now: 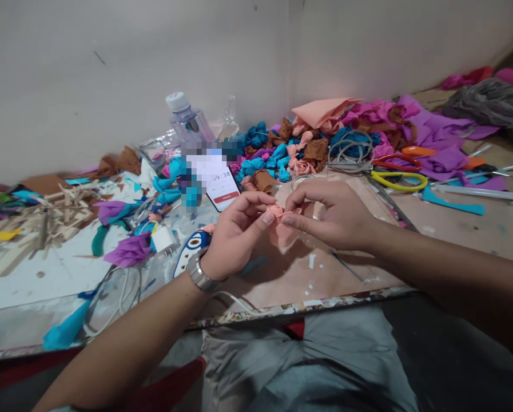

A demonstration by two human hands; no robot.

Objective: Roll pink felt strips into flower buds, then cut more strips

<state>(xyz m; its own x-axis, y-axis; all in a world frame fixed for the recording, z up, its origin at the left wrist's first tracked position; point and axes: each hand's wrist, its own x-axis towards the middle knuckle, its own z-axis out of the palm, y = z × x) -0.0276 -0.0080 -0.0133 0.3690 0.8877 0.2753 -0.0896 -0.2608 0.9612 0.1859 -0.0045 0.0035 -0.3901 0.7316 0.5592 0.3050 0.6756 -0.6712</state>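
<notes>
in the head view, your two hands meet at the centre of the frame around a piece of peach paper (281,232). its top is rolled into a small rosette, and a looser part hangs below. your left hand (234,237) is closed on it, thumb and fingers pinching the rolled part from the left. your right hand (335,214) grips it from the right, thumb in front and curled fingers behind. the paper is up above a brown board (284,283).

you wear a metal watch (199,272) on your left wrist, and just beside it lies a blue-and-white object (191,246), partly covered by your hand. above that hand, a lit phone (222,186) leans up near a clear bottle (190,123) with a white cap.

across the upper middle runs a heap of crumpled coloured paper (282,154), with a folded peach sheet (325,111) on top. a coil of thin wire (350,166) lies at its front edge, and near that, right of centre, are yellow-handled scissors (400,189). grey yarn (494,106) fills the upper right. at the left of the frame you have a pile of wooden sticks (46,223); nearer the centre, a purple paper flower (130,250) sits beside a white plug (164,238).
</notes>
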